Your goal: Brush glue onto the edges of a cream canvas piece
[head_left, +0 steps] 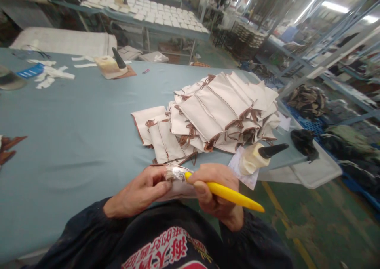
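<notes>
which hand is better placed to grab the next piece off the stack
Left, probably. The right hand is gripping the yellow brush, while the left hand only pins the small fabric piece and could let go to reach the stack ahead.

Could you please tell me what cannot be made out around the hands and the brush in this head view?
- Fabric piece: mostly hidden beneath the left hand and right hand.
- Bristles of the yellow-handled brush: blurred, partly behind the left fingers.
- Glue bottle: contents unreadable.
- Lower layers of the fabric stack: covered by the upper pieces.
</notes>
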`<state>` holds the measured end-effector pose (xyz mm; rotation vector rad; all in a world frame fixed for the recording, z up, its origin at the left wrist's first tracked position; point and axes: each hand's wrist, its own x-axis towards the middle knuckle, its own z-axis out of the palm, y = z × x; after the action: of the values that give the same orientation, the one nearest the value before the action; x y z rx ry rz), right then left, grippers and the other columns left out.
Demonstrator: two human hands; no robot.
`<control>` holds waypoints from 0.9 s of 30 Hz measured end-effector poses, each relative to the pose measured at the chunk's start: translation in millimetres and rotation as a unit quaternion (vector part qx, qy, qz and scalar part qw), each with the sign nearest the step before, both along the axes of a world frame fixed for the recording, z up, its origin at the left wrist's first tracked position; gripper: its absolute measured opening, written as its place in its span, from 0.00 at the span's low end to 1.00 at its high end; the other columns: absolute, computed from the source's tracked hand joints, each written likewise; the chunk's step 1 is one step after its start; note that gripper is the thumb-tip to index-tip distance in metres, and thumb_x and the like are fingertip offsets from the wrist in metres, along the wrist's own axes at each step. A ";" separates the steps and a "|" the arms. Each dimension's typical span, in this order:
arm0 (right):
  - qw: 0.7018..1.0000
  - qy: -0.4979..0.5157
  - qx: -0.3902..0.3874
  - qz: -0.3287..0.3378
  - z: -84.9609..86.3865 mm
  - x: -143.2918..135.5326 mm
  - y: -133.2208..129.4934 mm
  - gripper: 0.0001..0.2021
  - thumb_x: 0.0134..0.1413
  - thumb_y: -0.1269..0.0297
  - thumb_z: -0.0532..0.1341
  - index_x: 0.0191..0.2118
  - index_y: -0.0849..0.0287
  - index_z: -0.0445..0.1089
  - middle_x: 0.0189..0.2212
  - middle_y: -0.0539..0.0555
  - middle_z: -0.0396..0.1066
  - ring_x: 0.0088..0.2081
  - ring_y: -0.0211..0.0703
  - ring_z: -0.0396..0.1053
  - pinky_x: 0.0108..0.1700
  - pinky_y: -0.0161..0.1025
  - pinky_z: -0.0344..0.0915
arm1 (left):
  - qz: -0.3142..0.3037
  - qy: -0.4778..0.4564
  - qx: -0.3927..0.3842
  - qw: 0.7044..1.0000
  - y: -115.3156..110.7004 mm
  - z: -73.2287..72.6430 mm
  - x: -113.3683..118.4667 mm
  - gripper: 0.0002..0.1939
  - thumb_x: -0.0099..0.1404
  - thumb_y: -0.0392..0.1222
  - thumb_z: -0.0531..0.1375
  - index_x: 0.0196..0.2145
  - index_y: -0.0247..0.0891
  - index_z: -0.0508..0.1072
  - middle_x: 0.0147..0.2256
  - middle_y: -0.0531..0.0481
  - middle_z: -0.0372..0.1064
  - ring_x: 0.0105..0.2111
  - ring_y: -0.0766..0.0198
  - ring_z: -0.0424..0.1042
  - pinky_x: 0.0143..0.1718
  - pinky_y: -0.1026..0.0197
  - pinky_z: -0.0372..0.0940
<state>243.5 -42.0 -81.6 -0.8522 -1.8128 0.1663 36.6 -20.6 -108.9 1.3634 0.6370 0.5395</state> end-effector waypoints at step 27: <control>0.999 -0.027 -0.045 -0.012 1.2 0.0 -24.8 0.12 0.72 0.66 0.57 0.34 0.55 0.70 0.22 0.45 0.73 0.22 0.35 0.71 0.27 0.35 0.68 | 0.043 0.118 0.542 0.831 -13.3 -25.5 -14.2 0.12 0.70 0.24 0.50 0.33 0.39 0.63 0.28 0.49 0.67 0.31 0.60 0.65 0.37 0.58 0.63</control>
<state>243.6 -66.8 -80.3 -0.9488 -1.8567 0.2125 22.4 -33.9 -134.3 2.5173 0.5985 0.8746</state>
